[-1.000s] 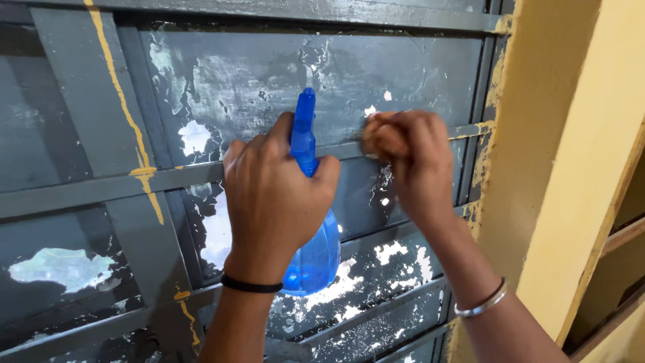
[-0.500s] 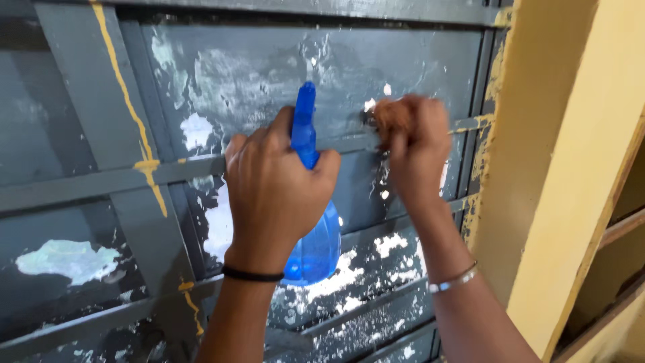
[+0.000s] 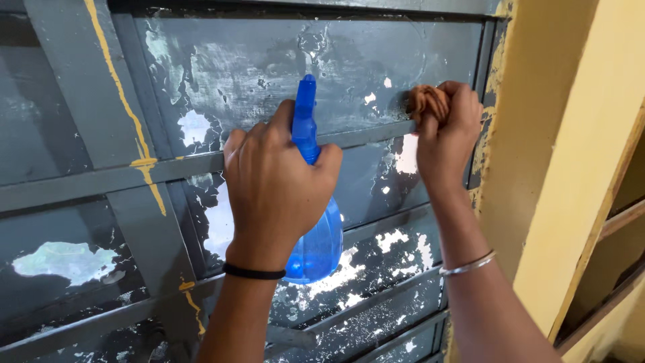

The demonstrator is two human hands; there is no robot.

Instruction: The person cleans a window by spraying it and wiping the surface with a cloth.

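Observation:
My left hand (image 3: 275,185) grips a blue spray bottle (image 3: 316,242) by its neck, nozzle up, in front of a dark grey painted window (image 3: 269,74) with flaking white patches. My right hand (image 3: 449,138) is closed around a bunched brown cloth (image 3: 428,101) and presses it against the glass just above a horizontal bar (image 3: 363,138), near the window's right edge. A black band sits on my left wrist and a silver bangle on my right forearm.
A yellow wall (image 3: 578,154) borders the window on the right, with chipped yellow paint along the frame. Grey bars (image 3: 87,181) cross the panes, and a yellow paint drip (image 3: 121,94) runs down the left upright.
My right hand has slid the cloth to the right along the pane, from near the bottle toward the window's right edge. The left hand with the bottle has stayed nearly still.

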